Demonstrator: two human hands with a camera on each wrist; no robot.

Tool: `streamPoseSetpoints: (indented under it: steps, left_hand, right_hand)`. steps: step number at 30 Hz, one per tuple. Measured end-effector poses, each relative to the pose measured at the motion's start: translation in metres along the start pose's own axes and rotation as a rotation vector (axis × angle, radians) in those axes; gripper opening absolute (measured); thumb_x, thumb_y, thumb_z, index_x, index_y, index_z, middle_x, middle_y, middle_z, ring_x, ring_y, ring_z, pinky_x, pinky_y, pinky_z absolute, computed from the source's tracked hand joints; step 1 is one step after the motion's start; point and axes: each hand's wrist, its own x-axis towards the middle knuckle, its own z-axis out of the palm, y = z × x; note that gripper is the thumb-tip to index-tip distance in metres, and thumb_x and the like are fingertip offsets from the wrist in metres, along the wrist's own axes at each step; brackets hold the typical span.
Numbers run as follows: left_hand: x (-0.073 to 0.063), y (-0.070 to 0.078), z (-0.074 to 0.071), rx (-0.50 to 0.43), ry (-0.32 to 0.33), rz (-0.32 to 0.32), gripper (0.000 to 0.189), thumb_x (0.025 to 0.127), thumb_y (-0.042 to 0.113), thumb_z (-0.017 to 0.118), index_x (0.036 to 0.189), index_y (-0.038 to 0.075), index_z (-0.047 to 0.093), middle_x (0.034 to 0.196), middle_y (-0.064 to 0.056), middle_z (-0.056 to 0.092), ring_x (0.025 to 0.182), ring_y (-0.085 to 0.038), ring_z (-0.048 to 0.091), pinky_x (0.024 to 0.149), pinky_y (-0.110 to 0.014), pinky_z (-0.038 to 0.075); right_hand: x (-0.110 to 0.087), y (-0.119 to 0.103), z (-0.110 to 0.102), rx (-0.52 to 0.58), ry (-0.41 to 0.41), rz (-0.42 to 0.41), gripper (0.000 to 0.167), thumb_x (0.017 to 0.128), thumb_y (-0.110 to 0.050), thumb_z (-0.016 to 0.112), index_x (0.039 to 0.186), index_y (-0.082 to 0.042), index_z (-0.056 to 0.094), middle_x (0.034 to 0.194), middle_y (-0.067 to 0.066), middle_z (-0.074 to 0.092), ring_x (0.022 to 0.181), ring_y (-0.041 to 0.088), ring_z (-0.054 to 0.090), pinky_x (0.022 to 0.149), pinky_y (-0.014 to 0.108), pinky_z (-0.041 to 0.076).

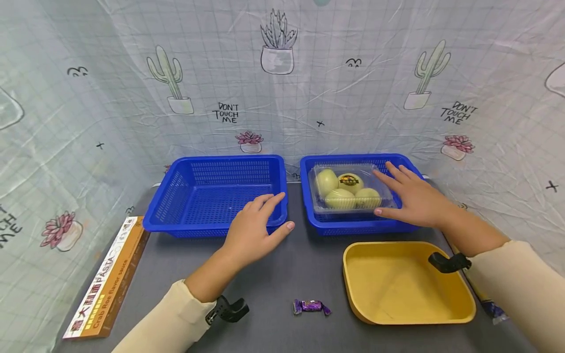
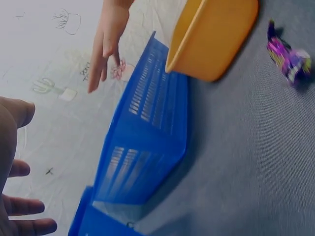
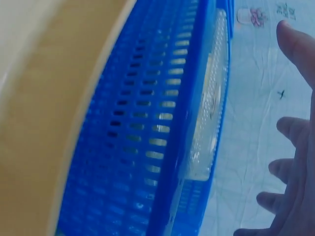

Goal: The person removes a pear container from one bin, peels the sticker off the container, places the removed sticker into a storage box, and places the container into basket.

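Lifted by one end, the clear box (image 1: 365, 175) could tip and spill its fruit (image 1: 341, 199). It sits in the blue right basket (image 1: 344, 228), toward the tabletop's (image 1: 265, 323) far right corner. The right hand (image 1: 412, 198), fingers spread, hovers over it; the left hand (image 1: 253, 228), fingers also spread, is near the left basket (image 1: 190, 227).

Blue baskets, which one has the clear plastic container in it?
The right blue basket, behind the yellow tray: it holds the clear container, while the left basket has none.
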Motion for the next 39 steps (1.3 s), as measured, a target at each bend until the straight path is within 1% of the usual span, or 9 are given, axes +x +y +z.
streamPoseSetpoints:
  steps: [3,8,16,21,26,30,35,37,39]
  left_hand:
    - [0.004,0.005,0.005,-0.059,-0.007,0.001,0.072,0.103,0.066,0.056,0.164,0.028,0.045,0.160,-0.008,0.050,0.144,-0.036,0.050,0.109,-0.064,0.047]
    - [0.008,0.016,0.011,-0.169,-0.017,-0.007,0.068,0.105,0.062,0.056,0.164,0.028,0.046,0.165,-0.009,0.045,0.147,-0.035,0.047,0.109,-0.065,0.047]
    - [0.012,0.036,0.020,-0.303,-0.009,0.039,0.066,0.106,0.058,0.055,0.164,0.027,0.045,0.170,-0.007,0.036,0.153,-0.034,0.039,0.113,-0.066,0.042]
    - [0.017,0.048,0.032,-0.370,-0.042,0.034,0.067,0.106,0.058,0.053,0.165,0.028,0.042,0.173,-0.005,0.030,0.155,-0.034,0.036,0.115,-0.066,0.040]
    - [0.026,0.053,0.051,-0.439,-0.050,-0.049,0.069,0.106,0.057,0.054,0.166,0.027,0.039,0.175,-0.007,0.023,0.154,-0.038,0.036,0.115,-0.068,0.038]
    - [0.032,0.052,0.070,-0.481,-0.013,-0.132,0.064,0.108,0.048,0.057,0.165,0.023,0.041,0.176,-0.011,0.021,0.154,-0.039,0.036,0.116,-0.068,0.038]
    - [0.038,0.050,0.089,-0.531,0.025,-0.227,0.059,0.108,0.037,0.061,0.162,0.018,0.046,0.175,-0.015,0.021,0.154,-0.041,0.037,0.119,-0.064,0.036]
    - [0.041,0.049,0.096,-0.556,0.030,-0.248,0.056,0.108,0.034,0.062,0.160,0.017,0.048,0.174,-0.016,0.023,0.153,-0.041,0.037,0.120,-0.063,0.035]
    - [0.043,0.048,0.103,-0.591,0.025,-0.251,0.054,0.109,0.032,0.062,0.159,0.016,0.050,0.172,-0.017,0.028,0.153,-0.040,0.037,0.121,-0.061,0.035]
  right_hand:
    - [0.005,0.004,-0.002,0.051,-0.013,-0.004,0.097,0.097,-0.057,0.072,0.172,-0.019,0.024,0.175,0.027,0.014,0.156,0.059,0.012,0.116,0.081,0.019]
    - [0.016,0.008,-0.007,0.145,-0.032,0.026,0.092,0.099,-0.052,0.072,0.171,-0.017,0.027,0.175,0.026,0.014,0.157,0.057,0.014,0.116,0.082,0.018]
    - [0.032,0.016,-0.011,0.241,-0.081,0.029,0.089,0.102,-0.047,0.069,0.172,-0.015,0.023,0.177,0.024,0.007,0.156,0.059,0.011,0.114,0.084,0.014]
    - [0.043,0.026,-0.009,0.288,-0.099,0.035,0.088,0.104,-0.045,0.067,0.173,-0.015,0.021,0.176,0.025,0.007,0.156,0.058,0.013,0.114,0.084,0.015]
    - [0.055,0.040,-0.008,0.388,-0.115,0.071,0.083,0.107,-0.043,0.062,0.172,-0.013,0.020,0.174,0.028,0.014,0.156,0.057,0.015,0.115,0.082,0.016]
    - [0.064,0.051,-0.008,0.460,-0.118,0.126,0.077,0.110,-0.044,0.057,0.171,-0.010,0.024,0.172,0.029,0.020,0.154,0.058,0.020,0.115,0.081,0.021]
    - [0.074,0.069,-0.003,0.504,-0.122,0.154,0.074,0.113,-0.044,0.052,0.169,-0.004,0.025,0.170,0.032,0.022,0.151,0.059,0.024,0.114,0.080,0.024]
    - [0.075,0.078,0.000,0.547,-0.133,0.169,0.073,0.114,-0.041,0.051,0.169,-0.002,0.023,0.169,0.034,0.022,0.151,0.059,0.023,0.115,0.079,0.025]
    - [0.075,0.089,0.004,0.606,-0.152,0.188,0.074,0.115,-0.039,0.049,0.169,0.000,0.019,0.169,0.036,0.019,0.151,0.060,0.021,0.114,0.079,0.026]
